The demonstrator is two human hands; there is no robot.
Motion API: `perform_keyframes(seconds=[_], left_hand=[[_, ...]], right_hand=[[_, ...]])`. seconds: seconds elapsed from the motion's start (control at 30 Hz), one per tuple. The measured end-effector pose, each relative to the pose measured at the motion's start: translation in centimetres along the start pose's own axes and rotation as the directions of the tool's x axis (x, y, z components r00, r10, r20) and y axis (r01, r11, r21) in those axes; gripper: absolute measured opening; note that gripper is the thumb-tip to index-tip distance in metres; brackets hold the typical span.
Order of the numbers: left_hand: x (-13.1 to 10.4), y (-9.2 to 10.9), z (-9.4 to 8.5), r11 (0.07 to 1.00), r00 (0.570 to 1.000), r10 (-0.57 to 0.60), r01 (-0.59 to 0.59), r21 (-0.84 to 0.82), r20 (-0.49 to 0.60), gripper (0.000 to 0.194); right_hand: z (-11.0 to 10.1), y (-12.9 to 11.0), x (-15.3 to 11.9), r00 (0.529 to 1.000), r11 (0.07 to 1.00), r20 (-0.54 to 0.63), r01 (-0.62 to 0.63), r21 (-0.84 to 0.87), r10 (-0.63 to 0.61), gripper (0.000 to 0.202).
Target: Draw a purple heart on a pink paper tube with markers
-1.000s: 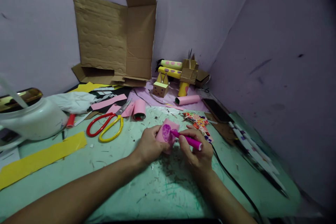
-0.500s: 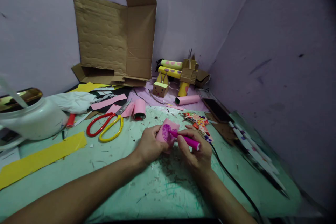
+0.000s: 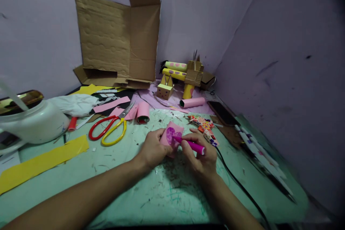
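My left hand (image 3: pixel 155 148) is closed around the lower left side of a pink paper roll (image 3: pixel 164 137), with the thumb on its front. A purple heart shape is drawn on the roll, its left lobe more densely coloured than the right. In my right hand (image 3: pixel 202 156) is a magenta marker (image 3: pixel 196 147), its tip on the heart and its end pointing to the lower right. Scissors (image 3: pixel 114 126) with red and yellow handles lie open to the left. Beyond my hands stands another pink roll (image 3: pixel 143 111).
A white teapot-like pot (image 3: pixel 43 124) stands at the left near a yellow paper strip (image 3: pixel 48 160). Cardboard (image 3: pixel 107 32) leans at the back, beside a small cardboard cat-like head (image 3: pixel 165 91) and yellow tubes (image 3: pixel 175 74). Rightward lie a phone (image 3: pixel 223 113), several white markers (image 3: pixel 258 151) and a black cable (image 3: pixel 239 183).
The marker tip has shifted slightly down and left on the heart, my right hand moving with it. My left hand and the pink roll stay almost where they were.
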State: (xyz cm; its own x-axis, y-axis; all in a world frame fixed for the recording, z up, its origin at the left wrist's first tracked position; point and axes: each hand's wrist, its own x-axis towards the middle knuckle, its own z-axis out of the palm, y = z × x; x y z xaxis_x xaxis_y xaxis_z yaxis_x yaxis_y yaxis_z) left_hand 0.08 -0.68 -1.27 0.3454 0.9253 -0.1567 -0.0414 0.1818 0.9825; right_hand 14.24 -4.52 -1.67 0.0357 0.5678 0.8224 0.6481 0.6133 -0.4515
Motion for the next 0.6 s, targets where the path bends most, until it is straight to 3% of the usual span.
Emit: perform_keyframes(seconds=[0.13,0.3,0.53,0.6], left_hand=[[0.04,0.07,0.05,1.0,1.0,-0.016,0.016,-0.007,-0.011,0.03],[0.05,0.16,-0.04,1.0,0.999,-0.021,0.021,0.007,-0.029,0.028],[0.04,0.03,-0.09,1.0,0.999,-0.028,0.027,-0.014,-0.026,0.031],[0.06,0.04,-0.09,1.0,1.0,-0.021,0.021,-0.015,-0.022,0.032]], right_hand=[[-0.13,-0.04,-0.09,1.0,0.999,0.016,-0.005,0.044,0.005,0.008],[-0.2,-0.01,-0.11,0.997,0.999,-0.063,-0.038,0.008,0.039,0.009],[-0.04,-0.02,-0.16,0.999,1.0,0.042,-0.002,0.024,0.001,0.009],[-0.05,0.09,-0.25,1.0,1.0,0.017,-0.016,0.018,0.016,0.01]])
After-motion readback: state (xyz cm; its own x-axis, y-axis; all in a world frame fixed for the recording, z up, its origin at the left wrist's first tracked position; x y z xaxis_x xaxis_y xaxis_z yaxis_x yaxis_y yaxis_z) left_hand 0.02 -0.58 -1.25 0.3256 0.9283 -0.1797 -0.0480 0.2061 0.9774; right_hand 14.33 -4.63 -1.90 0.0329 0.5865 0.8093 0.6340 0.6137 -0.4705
